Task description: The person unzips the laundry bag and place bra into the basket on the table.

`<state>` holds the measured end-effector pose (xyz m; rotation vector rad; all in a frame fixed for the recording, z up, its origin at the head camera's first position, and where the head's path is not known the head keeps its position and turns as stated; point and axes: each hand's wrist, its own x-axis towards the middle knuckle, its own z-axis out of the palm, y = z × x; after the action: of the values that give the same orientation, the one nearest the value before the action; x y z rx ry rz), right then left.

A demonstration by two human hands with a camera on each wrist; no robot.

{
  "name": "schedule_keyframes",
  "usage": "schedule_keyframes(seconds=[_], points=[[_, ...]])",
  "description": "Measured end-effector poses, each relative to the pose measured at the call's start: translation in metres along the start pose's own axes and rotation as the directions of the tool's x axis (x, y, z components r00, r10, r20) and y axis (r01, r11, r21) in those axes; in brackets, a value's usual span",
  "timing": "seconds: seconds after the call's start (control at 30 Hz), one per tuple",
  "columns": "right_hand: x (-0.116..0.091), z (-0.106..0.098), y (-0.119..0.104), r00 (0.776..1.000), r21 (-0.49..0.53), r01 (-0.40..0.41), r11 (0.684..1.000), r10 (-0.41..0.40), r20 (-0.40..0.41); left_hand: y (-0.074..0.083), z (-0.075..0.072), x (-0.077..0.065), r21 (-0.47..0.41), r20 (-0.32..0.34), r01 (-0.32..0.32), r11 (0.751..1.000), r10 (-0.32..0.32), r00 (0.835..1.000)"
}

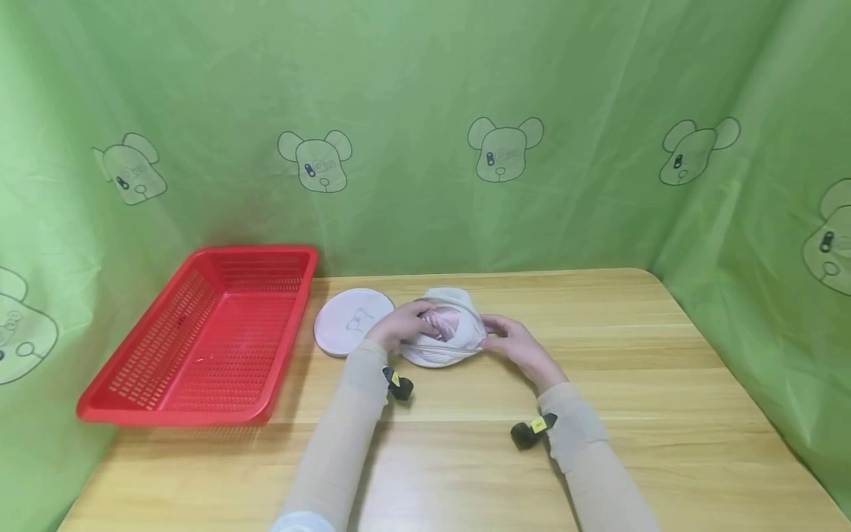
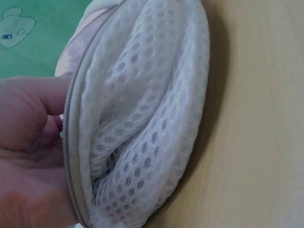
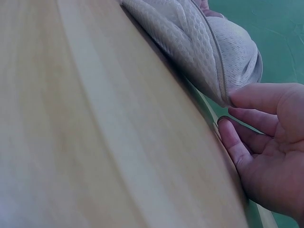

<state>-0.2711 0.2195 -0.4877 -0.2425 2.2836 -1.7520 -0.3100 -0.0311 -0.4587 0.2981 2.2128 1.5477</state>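
Note:
A white mesh laundry bag [image 1: 435,356], round and unzipped, stands propped on the table between the two hands. A pale pink satiny garment [image 1: 444,322] shows in its opening. My left hand [image 1: 401,325] reaches into the opening from the left and holds the pink garment, its fingertips partly hidden behind the zipper edge [image 2: 71,156] in the left wrist view. With my right hand [image 1: 521,349] I pinch the bag's right edge at the end of the zipper; in the right wrist view the other fingers [image 3: 249,135] are bent below it.
Left of the bag lies a flat round pinkish-white piece [image 1: 349,318] with a line drawing on it. A large red plastic basket [image 1: 272,369] stands at the table's left side. Green curtain [image 1: 412,214] with bear prints hangs behind the wooden table [image 1: 631,347] and at both sides.

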Motion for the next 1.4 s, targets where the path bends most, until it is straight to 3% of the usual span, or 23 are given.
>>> schedule_keyframes(seconds=[0.27, 0.67, 1.0, 1.4], points=[[0.002, 0.001, 0.0, 1.0, -0.035, -0.02, 0.999, 0.019, -0.02, -0.001, -0.004, -0.001, -0.042, 0.046, 0.001, 0.999, 0.001, 0.999], [0.002, 0.006, -0.001, 0.996, 0.021, -0.05, 0.999, 0.052, -0.076, -0.001, -0.002, -0.002, -0.089, 0.035, 0.035, 0.995, -0.032, 0.999], [0.004, 0.011, -0.002, 0.99, 0.03, -0.039, 0.999, 0.043, -0.132, -0.004, -0.003, 0.0, -0.07, 0.045, -0.006, 0.998, 0.009, 0.999], [0.003, 0.013, -0.011, 0.988, -0.082, -0.089, 0.993, 0.077, -0.133, -0.01, -0.007, -0.003, -0.229, 0.095, -0.035, 0.973, 0.058, 0.994]])
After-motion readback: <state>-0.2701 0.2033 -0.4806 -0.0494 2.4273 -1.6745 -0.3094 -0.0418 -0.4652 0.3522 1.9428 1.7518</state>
